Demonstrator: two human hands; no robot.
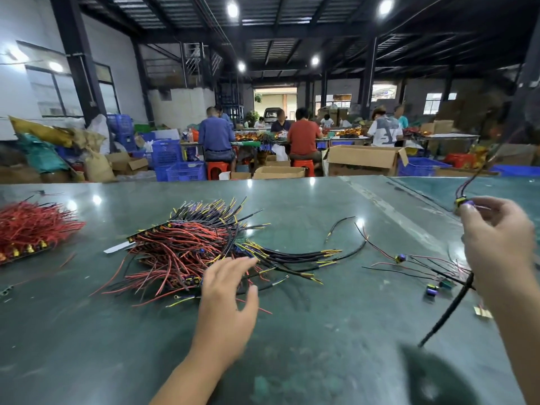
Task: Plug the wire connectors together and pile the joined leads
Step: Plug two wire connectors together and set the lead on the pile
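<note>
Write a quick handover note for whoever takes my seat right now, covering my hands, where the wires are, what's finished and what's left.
Left hand: open, fingers spread at the near edge of the big pile of red and black leads, holding nothing.
Right hand: raised, pinching a joined yellow and purple connector, its lead hanging down.
Done: a few joined leads lie on the green table under the right hand.
Left: lay the held lead on that group, then keep pairing from the big pile. A second bundle of red wires sits far left, untouched.
</note>
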